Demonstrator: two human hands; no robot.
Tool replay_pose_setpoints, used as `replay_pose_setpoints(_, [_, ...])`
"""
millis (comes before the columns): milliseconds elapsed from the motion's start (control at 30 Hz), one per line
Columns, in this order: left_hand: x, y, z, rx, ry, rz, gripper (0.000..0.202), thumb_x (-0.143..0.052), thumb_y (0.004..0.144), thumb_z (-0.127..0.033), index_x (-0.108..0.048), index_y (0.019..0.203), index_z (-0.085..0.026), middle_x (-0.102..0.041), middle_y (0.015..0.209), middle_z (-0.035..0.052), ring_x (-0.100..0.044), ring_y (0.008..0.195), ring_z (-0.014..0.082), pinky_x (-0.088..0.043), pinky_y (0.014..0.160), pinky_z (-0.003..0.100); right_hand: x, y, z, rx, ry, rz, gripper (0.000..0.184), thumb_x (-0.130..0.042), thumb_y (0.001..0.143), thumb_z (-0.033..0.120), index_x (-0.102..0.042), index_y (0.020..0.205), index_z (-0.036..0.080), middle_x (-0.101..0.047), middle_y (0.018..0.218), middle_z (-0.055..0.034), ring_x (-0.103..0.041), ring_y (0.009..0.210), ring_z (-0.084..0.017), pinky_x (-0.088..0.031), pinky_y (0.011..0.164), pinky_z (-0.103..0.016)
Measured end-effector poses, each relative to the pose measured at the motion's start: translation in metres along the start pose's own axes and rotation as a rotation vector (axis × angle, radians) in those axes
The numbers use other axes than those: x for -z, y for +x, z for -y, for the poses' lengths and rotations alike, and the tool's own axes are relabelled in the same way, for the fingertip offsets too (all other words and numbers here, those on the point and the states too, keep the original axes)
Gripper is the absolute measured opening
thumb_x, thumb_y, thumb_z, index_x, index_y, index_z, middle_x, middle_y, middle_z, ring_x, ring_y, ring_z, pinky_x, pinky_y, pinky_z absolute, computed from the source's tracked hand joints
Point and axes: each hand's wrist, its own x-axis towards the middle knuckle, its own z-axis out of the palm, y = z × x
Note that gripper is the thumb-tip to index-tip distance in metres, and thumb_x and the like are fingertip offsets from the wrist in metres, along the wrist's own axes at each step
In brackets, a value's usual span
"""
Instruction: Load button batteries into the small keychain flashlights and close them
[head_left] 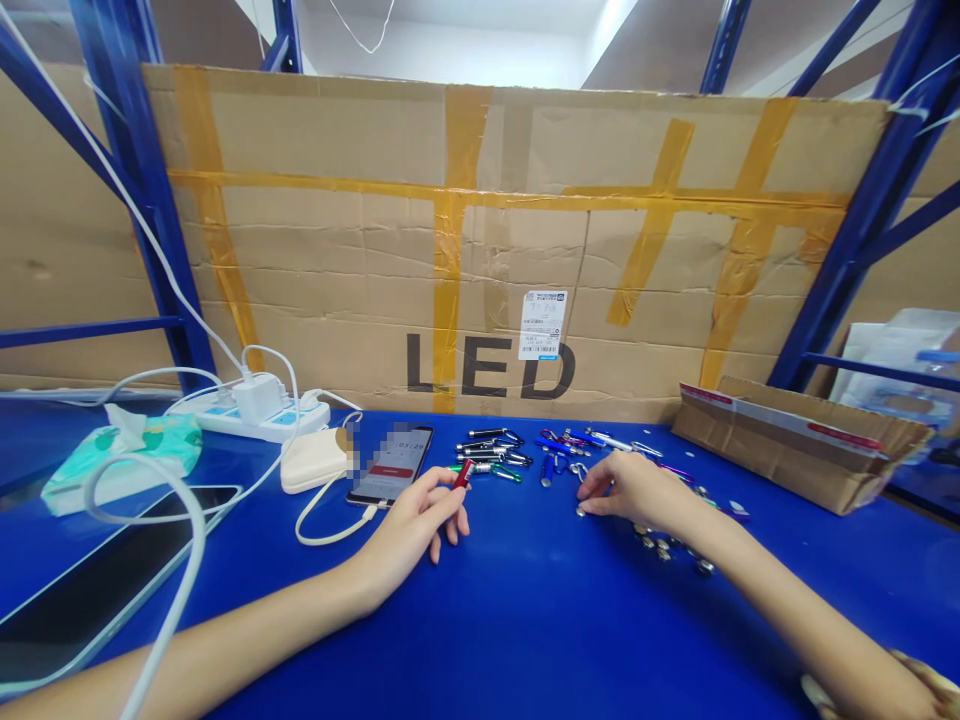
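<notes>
My left hand [417, 526] rests on the blue table [525, 620] with its fingers pinched on a small red keychain flashlight [462, 473]. Beside it lies a heap of several small keychain flashlights [495, 452] in silver, blue, green and purple. My right hand [627, 489] lies to the right, fingers curled down onto a small silver part [581, 511] on the table. Several small silver caps [664, 545] are scattered under and behind my right wrist.
A phone [391, 464] with a lit screen lies left of my left hand, cabled to a cream power bank [313, 460]. A power strip [251, 412], tissue pack [124, 455] and tablet [90, 590] sit at left. An open cardboard box [795, 445] stands at right, a large LED carton [487, 250] behind.
</notes>
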Motion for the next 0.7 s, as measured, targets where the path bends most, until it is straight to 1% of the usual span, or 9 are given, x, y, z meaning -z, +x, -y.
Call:
replay_pose_setpoints(267, [0.0000, -0.0006, -0.0002, 0.000, 0.007, 0.003, 0.035, -0.052, 0.075, -0.048, -0.045, 0.088, -0.016, -0.054, 0.064, -0.0005, -0.049, 0.060, 0.0139, -0.034, 0.043, 0.020, -0.0024, 0.0003, 0.0004, 0.022, 0.024, -0.028, 0.014, -0.068, 0.064, 0.026, -0.070, 0.077, 0.024, -0.071, 0.076, 0.0015, -0.065, 0.073, -0.018, -0.047, 0.063, -0.025])
replay_pose_setpoints(333, [-0.0001, -0.0002, 0.0002, -0.001, 0.009, 0.003, 0.035, -0.052, 0.075, -0.048, -0.045, 0.089, -0.016, -0.054, 0.064, -0.0006, -0.049, 0.060, 0.0138, -0.034, 0.043, 0.020, -0.0029, 0.0000, 0.0010, 0.025, 0.022, -0.032, 0.014, -0.066, 0.065, 0.025, -0.070, 0.078, 0.023, -0.070, 0.077, 0.0015, -0.065, 0.073, -0.018, -0.046, 0.063, -0.025])
replay_pose_setpoints(500, [-0.0002, 0.0005, 0.0002, -0.011, 0.020, 0.002, 0.034, -0.051, 0.076, -0.047, -0.045, 0.088, -0.016, -0.055, 0.063, -0.0006, -0.049, 0.058, 0.0131, -0.034, 0.043, 0.020, -0.0040, -0.0007, 0.0031, 0.030, 0.032, -0.033, 0.019, -0.059, 0.065, 0.016, -0.070, 0.078, 0.022, -0.070, 0.074, 0.0014, -0.064, 0.071, -0.016, -0.045, 0.062, -0.024])
replay_pose_setpoints(567, [-0.0002, 0.0006, 0.0000, -0.013, 0.019, 0.001, 0.034, -0.051, 0.075, -0.047, -0.045, 0.088, -0.016, -0.055, 0.063, -0.0005, -0.049, 0.059, 0.0131, -0.034, 0.043, 0.020, -0.0039, -0.0012, 0.0043, 0.041, 0.032, -0.032, 0.017, -0.059, 0.065, 0.019, -0.070, 0.078, 0.022, -0.070, 0.074, 0.0010, -0.064, 0.070, -0.017, -0.045, 0.061, -0.024])
replay_pose_setpoints(700, [0.0002, 0.0013, 0.0010, -0.009, 0.006, 0.001, 0.034, -0.052, 0.075, -0.048, -0.045, 0.086, -0.017, -0.055, 0.063, -0.0007, -0.050, 0.058, 0.0129, -0.034, 0.042, 0.019, -0.0024, -0.0016, 0.0060, 0.032, 0.006, -0.037, 0.014, -0.062, 0.067, 0.031, -0.072, 0.075, 0.024, -0.070, 0.075, 0.0007, -0.063, 0.069, -0.018, -0.042, 0.057, -0.025])
